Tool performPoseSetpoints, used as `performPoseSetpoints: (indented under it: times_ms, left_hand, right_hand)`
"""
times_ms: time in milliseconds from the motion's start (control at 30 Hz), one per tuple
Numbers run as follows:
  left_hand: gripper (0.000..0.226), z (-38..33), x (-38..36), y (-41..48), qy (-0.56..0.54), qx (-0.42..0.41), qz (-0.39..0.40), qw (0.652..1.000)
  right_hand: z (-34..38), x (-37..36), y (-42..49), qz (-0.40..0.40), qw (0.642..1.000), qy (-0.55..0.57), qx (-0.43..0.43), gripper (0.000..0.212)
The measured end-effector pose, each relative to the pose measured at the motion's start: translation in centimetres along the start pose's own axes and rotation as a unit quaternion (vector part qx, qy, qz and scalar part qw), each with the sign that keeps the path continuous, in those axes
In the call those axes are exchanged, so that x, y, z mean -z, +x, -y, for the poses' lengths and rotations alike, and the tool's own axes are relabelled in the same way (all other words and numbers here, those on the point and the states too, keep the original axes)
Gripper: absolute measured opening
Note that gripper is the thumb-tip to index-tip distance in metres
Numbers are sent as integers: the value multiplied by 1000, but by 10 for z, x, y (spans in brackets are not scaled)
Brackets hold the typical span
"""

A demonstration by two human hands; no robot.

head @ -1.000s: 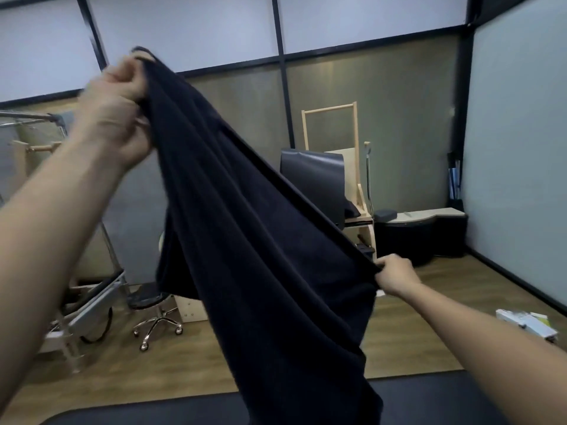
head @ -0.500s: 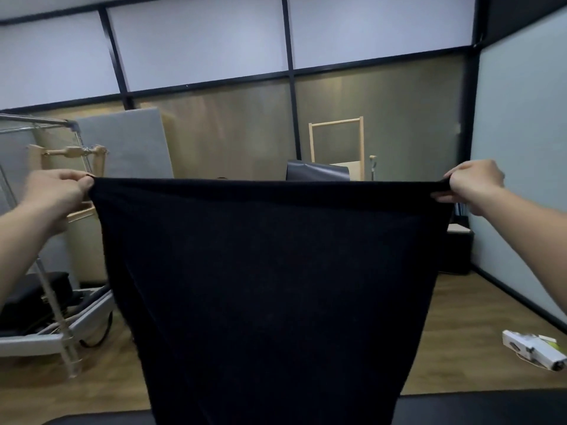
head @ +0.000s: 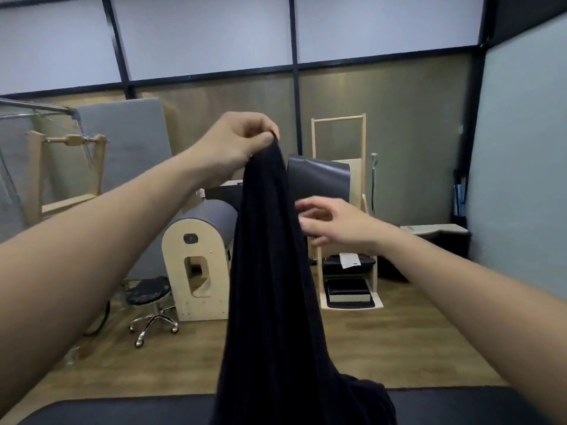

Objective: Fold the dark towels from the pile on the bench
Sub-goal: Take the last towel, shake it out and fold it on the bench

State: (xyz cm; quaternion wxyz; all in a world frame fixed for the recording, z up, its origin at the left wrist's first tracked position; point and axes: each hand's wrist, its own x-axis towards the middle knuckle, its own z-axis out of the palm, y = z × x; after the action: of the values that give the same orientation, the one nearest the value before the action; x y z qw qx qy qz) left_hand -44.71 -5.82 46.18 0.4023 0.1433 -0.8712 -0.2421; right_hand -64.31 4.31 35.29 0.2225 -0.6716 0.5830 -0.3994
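Black padded bench [head: 122, 412] across the bottom of the view, wooden floor beyond. Dark towel [head: 270, 286] hanging lengthwise in a long narrow drape from chest height down onto the bench, lower end bunched there at right; no further pile of towels visible in this view. Left hand [head: 237, 145] raised at centre, grip clenched on the top of the towel, apparently pinching both upper corners together, though the corners themselves hidden inside the fist. Right hand [head: 331, 223] lower and just beside the towel's right edge, grip released, fingers [head: 310, 207] spread and empty, near the cloth but contact impossible to confirm. Step in hand, by judgement: first fold made in the air, halves hanging doubled. Next move probably calls for catching the hanging edge partway down with the free hand, then laying the doubled cloth flat on the bench.
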Motion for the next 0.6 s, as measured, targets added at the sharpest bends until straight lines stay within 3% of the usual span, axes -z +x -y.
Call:
performPoseSetpoints:
  times_ms: [67, 100, 367, 600]
  left_hand:
    - [30, -10, -16, 7, 50, -36, 3, 998]
    - [28, -13, -17, 8, 67, -44, -6, 997]
    - [19, -14, -3, -5, 137, -56, 6, 989]
    - [24, -2, -9, -17, 95, -9, -37, 995]
  right_hand:
    - [39, -13, 12, -106, 983, 94, 116, 14]
    - [49, -15, 15, -137, 974, 119, 137, 9]
    - [65, -29, 23, -200, 940, 219, 172, 15]
    - [60, -38, 26, -220, 955, 135, 148, 6]
